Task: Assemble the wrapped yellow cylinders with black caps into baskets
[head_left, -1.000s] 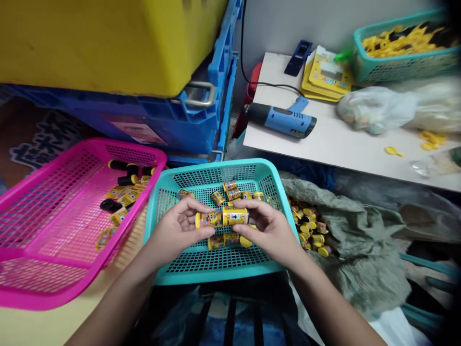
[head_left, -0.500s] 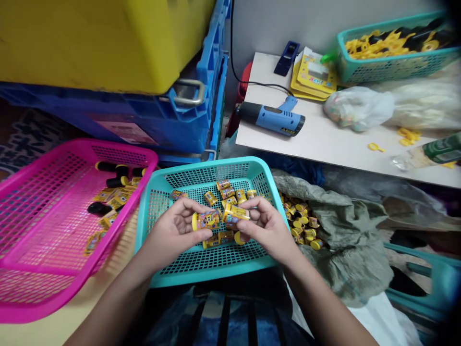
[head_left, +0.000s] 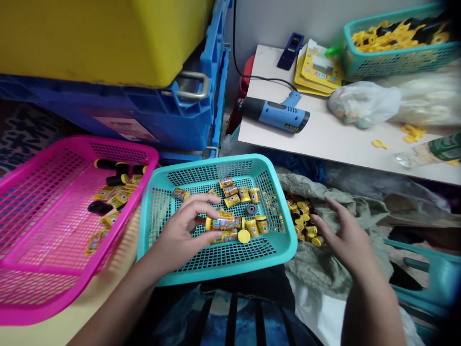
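Note:
My left hand (head_left: 190,228) is over the teal basket (head_left: 216,277), its thumb and fingers around a small yellow-capped canister (head_left: 225,223) with a printed label. Several similar canisters (head_left: 232,200) lie in the basket under and beyond it, and one shows a dark grey ringed end (head_left: 251,209). To the right, my right hand (head_left: 345,235) holds nothing, thumb and fingers apart. It hovers at the mouth of a grey-green sack (head_left: 306,262), beside a heap of yellow-capped canisters (head_left: 302,218) inside.
At the left stands a pink basket (head_left: 72,288) with black pieces and yellow labelled pieces. Blue crates (head_left: 151,115) and a yellow bin (head_left: 90,43) rise behind. A white table (head_left: 324,144) carries a blue heat gun (head_left: 277,115), yellow cards, plastic bags and another teal basket (head_left: 392,65).
My right hand has let go of its canister and moved right, from the teal basket to the sack. My left hand stays over the basket, its fingers spread a little more.

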`<state>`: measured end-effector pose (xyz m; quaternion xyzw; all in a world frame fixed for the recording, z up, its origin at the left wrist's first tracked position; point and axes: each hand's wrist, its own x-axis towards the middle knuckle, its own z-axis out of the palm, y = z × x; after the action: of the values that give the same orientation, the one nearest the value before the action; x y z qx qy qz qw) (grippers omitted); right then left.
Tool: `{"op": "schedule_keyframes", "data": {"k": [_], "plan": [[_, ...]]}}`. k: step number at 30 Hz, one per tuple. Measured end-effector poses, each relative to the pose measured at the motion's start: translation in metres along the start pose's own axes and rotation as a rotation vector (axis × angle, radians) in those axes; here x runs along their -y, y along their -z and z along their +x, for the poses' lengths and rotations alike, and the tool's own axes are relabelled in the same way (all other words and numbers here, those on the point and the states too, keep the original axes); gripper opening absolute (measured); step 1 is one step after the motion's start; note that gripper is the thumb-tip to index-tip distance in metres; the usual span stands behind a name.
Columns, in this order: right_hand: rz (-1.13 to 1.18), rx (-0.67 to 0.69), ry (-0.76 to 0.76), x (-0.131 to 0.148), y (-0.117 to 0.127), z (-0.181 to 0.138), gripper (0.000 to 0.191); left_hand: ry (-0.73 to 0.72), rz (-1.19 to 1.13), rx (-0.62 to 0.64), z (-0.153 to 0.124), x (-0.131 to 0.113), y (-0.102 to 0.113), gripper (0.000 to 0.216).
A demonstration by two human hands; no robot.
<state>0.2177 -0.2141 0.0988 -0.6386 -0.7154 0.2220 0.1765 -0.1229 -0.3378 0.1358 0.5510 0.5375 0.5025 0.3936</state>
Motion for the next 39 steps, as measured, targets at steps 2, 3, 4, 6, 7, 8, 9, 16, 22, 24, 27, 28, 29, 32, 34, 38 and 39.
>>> {"op": "schedule_keyframes", "data": {"k": [2, 3, 4, 6, 7, 8, 9, 16, 22, 24, 27, 28, 29, 32, 34, 38, 39], "plan": [[0.202, 0.028, 0.099, 0.042, -0.012, -0.007, 0.049, -0.053, 0.057, 0.023, 0.000, -0.001, -0.002, 0.029], [0.320, 0.094, 0.177, 0.066, -0.018, -0.011, 0.042, -0.070, 0.073, 0.028, -0.001, -0.001, -0.003, 0.029], [0.416, 0.193, 0.261, 0.090, -0.024, -0.015, 0.037, -0.085, 0.087, 0.028, -0.001, -0.002, -0.004, 0.029], [0.552, 0.395, 0.405, 0.128, -0.036, -0.022, 0.037, -0.108, 0.120, 0.028, -0.003, -0.002, -0.007, 0.029], [0.587, 0.463, 0.447, 0.142, -0.042, -0.025, 0.038, -0.110, 0.133, 0.024, -0.005, -0.002, -0.008, 0.029], [0.613, 0.505, 0.469, 0.151, -0.047, -0.027, 0.040, -0.101, 0.127, 0.017, -0.006, -0.003, -0.008, 0.031], [0.633, 0.520, 0.475, 0.156, -0.051, -0.028, 0.040, -0.076, 0.100, 0.010, -0.008, -0.003, -0.009, 0.034], [0.729, 0.472, 0.420, 0.146, -0.054, -0.030, 0.034, 0.129, -0.211, 0.041, -0.013, -0.005, -0.005, 0.036], [0.829, 0.451, 0.369, 0.144, -0.051, -0.032, 0.026, 0.092, -0.225, 0.063, -0.008, -0.004, -0.008, 0.035], [0.840, 0.453, 0.371, 0.144, -0.051, -0.031, 0.026, 0.087, -0.224, 0.066, -0.009, -0.005, -0.009, 0.036], [0.825, 0.481, 0.368, 0.143, -0.052, -0.033, 0.031, 0.088, -0.216, 0.064, -0.010, -0.006, -0.009, 0.034], [0.813, 0.487, 0.365, 0.143, -0.053, -0.034, 0.032, 0.086, -0.201, 0.065, -0.010, -0.006, -0.010, 0.033], [0.793, 0.488, 0.370, 0.143, -0.054, -0.035, 0.033, 0.083, -0.176, 0.069, -0.010, -0.006, -0.010, 0.032], [0.680, 0.445, 0.476, 0.140, -0.054, -0.034, 0.031, 0.087, 0.043, 0.108, -0.011, 0.002, -0.004, 0.027], [0.563, 0.353, 0.576, 0.135, -0.047, -0.022, 0.030, 0.116, 0.339, 0.134, -0.011, 0.013, 0.006, 0.032], [0.281, -0.040, 0.585, 0.119, -0.009, 0.052, 0.022, 0.077, 0.902, -0.072, -0.019, 0.045, 0.041, 0.036], [0.206, -0.125, 0.537, 0.116, 0.004, 0.081, 0.022, 0.082, 0.973, -0.137, -0.022, 0.052, 0.048, 0.035]]}}
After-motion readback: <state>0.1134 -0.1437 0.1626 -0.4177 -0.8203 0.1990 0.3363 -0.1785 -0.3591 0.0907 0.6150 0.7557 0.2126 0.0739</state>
